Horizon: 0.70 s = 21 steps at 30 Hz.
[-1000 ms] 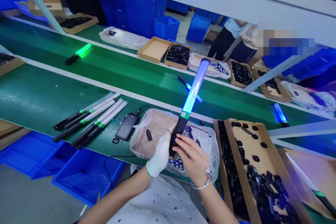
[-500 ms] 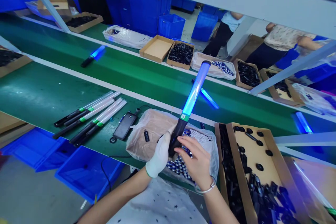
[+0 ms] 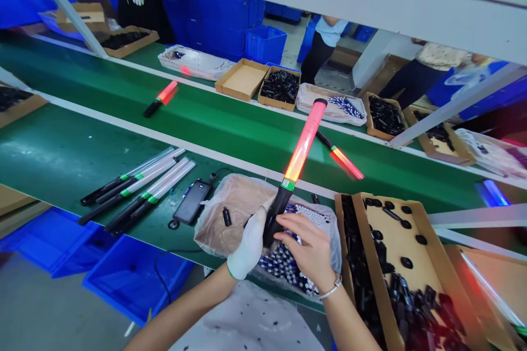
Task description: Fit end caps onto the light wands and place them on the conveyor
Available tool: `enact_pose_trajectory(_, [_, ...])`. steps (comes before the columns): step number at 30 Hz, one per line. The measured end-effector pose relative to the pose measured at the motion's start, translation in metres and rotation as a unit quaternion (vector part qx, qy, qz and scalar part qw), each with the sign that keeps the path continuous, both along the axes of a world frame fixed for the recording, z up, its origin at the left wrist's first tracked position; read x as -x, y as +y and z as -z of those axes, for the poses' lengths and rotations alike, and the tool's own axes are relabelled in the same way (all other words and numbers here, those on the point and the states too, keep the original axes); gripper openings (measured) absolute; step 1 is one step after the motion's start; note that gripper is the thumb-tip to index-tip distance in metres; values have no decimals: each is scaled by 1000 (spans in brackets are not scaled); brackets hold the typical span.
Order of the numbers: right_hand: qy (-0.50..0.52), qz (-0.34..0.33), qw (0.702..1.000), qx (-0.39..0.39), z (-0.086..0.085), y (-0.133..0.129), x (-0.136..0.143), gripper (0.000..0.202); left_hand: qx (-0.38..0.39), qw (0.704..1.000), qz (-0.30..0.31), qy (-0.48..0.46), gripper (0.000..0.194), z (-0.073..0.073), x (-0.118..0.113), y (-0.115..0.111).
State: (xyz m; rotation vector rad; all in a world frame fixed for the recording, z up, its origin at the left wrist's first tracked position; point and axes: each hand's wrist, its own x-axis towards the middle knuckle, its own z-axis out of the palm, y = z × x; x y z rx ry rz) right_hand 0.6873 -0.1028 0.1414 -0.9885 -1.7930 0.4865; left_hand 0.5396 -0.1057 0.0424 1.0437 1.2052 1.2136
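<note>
A light baton [image 3: 306,140], lit red with a green band and black handle, stands tilted over a plastic-lined tray of batteries [image 3: 317,213]. Wrapped around its handle is my left hand [image 3: 248,241], in a white glove. My bare right hand [image 3: 307,247] is closed on the handle's right side, thumb and fingertips against it. What lies under the fingertips is hidden. A small black cylinder [image 3: 226,216] rests in the tray's left part. Several unlit batons [image 3: 142,184] with clear tubes lie to the left, beside a black phone-like device [image 3: 192,201] with a cable.
Lit batons [image 3: 161,98] lie on the green conveyor [image 3: 230,123] beyond a white rail. On my right are cardboard boxes of black parts [image 3: 415,263]. Blue bins [image 3: 135,279] stand below at left. People stand across the line, behind more trays and boxes.
The baton in my hands has turned from blue to red light, as have two on the conveyor. Those conveyor batons have shifted right. My hands keep nearly the same hold.
</note>
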Motion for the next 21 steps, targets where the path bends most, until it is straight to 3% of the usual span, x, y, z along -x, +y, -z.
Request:
enact_pose_trajectory(5, [-30,-10,999,-20,3,-3,5,33,-12,999,32,-29,57,-33,-2,4])
enact_pose_trajectory(8, [-1,107,994,12,13,-8,13,50,-13,997,62,-50,52,-59,-2,8])
enact_pose_trajectory(11, [55,204,973,92,27,-12,19,77,-2,994,85,-63,55,-72,0,10])
enact_pose_trajectory(13, [100,180,964,165,36,-11,20,86,4,994,88,-69,53,-71,2,10])
enact_pose_trajectory(16, [178,86,945,261,47,-7,18,88,28,990,97,-96,52,-66,2,8])
enact_pose_trajectory(21, [249,-37,917,310,53,-4,22,80,109,975,103,-164,56,-63,1,3])
